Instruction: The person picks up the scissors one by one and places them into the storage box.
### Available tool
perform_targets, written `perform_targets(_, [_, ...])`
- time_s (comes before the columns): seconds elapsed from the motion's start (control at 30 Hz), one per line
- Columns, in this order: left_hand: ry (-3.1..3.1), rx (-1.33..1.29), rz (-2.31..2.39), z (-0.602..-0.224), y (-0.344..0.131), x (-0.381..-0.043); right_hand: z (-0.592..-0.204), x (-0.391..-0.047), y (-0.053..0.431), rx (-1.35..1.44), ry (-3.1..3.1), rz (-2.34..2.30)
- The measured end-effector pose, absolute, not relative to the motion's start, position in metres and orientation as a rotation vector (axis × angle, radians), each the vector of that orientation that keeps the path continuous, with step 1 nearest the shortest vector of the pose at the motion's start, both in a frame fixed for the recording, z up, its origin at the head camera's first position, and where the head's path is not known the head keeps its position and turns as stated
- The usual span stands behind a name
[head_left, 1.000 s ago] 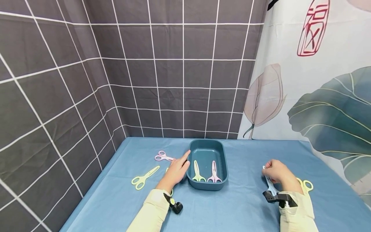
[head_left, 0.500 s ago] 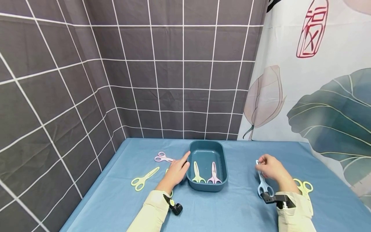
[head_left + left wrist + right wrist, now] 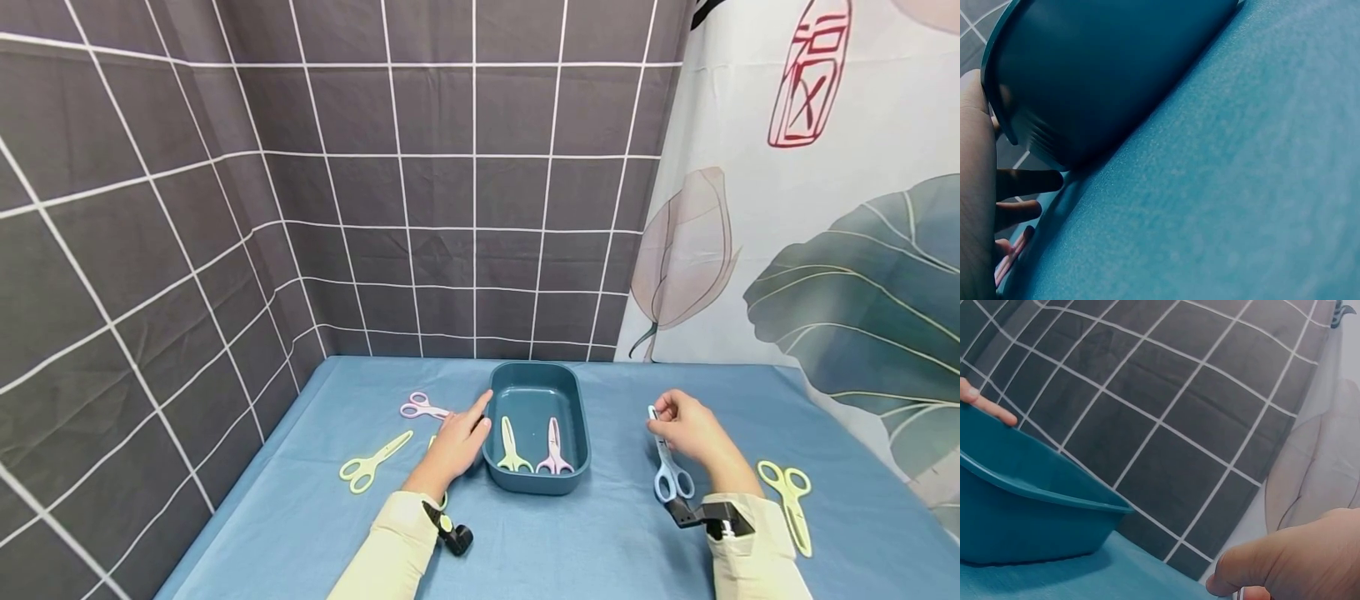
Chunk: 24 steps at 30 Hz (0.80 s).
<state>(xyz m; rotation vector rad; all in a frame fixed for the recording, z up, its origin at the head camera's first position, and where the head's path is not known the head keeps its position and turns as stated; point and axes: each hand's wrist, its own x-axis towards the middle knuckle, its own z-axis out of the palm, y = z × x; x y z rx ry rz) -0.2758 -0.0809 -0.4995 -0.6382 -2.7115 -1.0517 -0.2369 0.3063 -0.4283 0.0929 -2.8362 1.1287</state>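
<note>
Blue scissors (image 3: 670, 473) hang from my right hand (image 3: 692, 425), which pinches them near the blade end, handles pointing back toward the wrist. In the right wrist view the thumb shows, and the scissors are mostly hidden. My left hand (image 3: 456, 442) rests at the left rim of a teal box (image 3: 536, 482), fingers fairly straight; in the left wrist view several fingertips (image 3: 1044, 181) lie beside the box's outer wall. Inside the box lie yellow-green scissors (image 3: 512, 450) and pink scissors (image 3: 553, 450), side by side.
Left of the box are yellow-green scissors (image 3: 373, 463) and pink scissors (image 3: 422, 406); another yellow-green pair is mostly hidden under the left hand. More yellow-green scissors (image 3: 792, 500) lie right of the right forearm. A blue cloth (image 3: 600, 550) covers the table, with dark gridded curtain (image 3: 510, 250) behind.
My right hand has moved left toward the box with the blue scissors, uncovering the yellow-green scissors by the forearm. My left hand and the box stay put.
</note>
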Motion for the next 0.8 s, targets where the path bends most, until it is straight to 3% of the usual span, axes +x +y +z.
perform_targets(0.8, [-2.733, -0.62, -1.061, -0.497, -0.08, -0.274, -0.427, -0.239, 0.291, 0.119, -2.843, 1.124])
